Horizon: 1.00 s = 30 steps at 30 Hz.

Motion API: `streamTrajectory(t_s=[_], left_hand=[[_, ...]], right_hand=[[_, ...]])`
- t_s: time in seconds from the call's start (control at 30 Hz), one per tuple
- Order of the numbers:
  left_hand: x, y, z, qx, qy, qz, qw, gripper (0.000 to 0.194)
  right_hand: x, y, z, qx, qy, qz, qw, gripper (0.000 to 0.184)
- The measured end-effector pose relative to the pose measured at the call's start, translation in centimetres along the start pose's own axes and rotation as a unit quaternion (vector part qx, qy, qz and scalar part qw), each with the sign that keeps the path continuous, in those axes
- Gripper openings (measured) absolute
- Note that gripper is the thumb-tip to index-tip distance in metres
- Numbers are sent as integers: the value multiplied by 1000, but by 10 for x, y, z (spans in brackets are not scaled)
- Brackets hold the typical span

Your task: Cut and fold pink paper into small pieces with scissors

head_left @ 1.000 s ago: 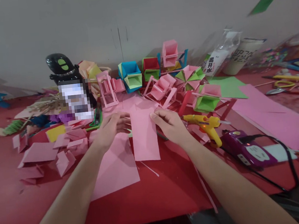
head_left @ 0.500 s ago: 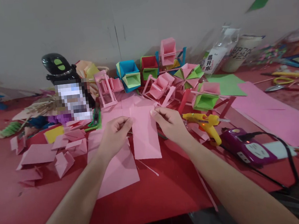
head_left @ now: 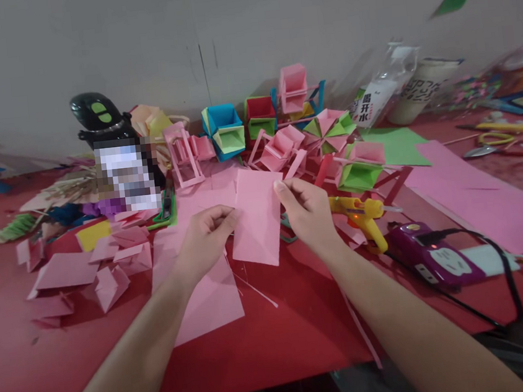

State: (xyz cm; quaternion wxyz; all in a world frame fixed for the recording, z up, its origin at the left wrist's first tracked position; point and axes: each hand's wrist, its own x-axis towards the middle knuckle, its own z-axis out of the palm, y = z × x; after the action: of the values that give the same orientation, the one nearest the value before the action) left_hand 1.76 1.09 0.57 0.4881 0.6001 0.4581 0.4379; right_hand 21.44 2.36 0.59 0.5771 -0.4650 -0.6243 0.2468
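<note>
Between my two hands is a rectangular piece of pink paper [head_left: 258,221], raised above the red table and tilted a little. My left hand [head_left: 212,235] pinches its left edge between thumb and fingers. At the upper right edge, the thumb of my right hand [head_left: 307,207] presses on the front, with the fingers curled behind. Under and beside my left forearm lies a larger pink sheet [head_left: 212,307] on the table. Several folded pink paper pieces [head_left: 112,283] are spread to the left of it.
Folded paper models, among them a blue box [head_left: 224,131], line the back. On the right lie a yellow glue gun [head_left: 361,213], a purple power strip [head_left: 436,258] with a black cable, and scissors [head_left: 493,139]. A phone [head_left: 131,175] leans on a black stand at left.
The pink paper has tilted, its top leaning right, and its lower edge has risen slightly. My right hand has moved a little right and up with it; my left hand has shifted only slightly.
</note>
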Motion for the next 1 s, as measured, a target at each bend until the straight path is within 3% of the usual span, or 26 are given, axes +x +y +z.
streamTrajectory(t_s=[0.17, 0.37, 0.5, 0.7, 0.87, 1.0], left_hand=[[0, 1, 1, 92, 46, 12, 995, 31], [-1, 4, 5, 61, -24, 39, 997, 37], [-2, 3, 5, 86, -16, 28, 996, 46], [-5, 6, 7, 52, 12, -60, 997, 41], [-3, 6, 6, 69, 1, 10, 998, 34], [-1, 3, 2, 62, -18, -8, 998, 28]], right_hand=[[2, -1, -1, -4, 2, -5, 1000, 33], [3, 0, -3, 21, 7, 19, 1000, 34], [4, -2, -5, 17, 12, 20, 1000, 33], [5, -3, -7, 6, 35, 12, 999, 34], [7, -2, -8, 14, 46, 17, 999, 32], [7, -1, -8, 12, 52, 17, 998, 33]])
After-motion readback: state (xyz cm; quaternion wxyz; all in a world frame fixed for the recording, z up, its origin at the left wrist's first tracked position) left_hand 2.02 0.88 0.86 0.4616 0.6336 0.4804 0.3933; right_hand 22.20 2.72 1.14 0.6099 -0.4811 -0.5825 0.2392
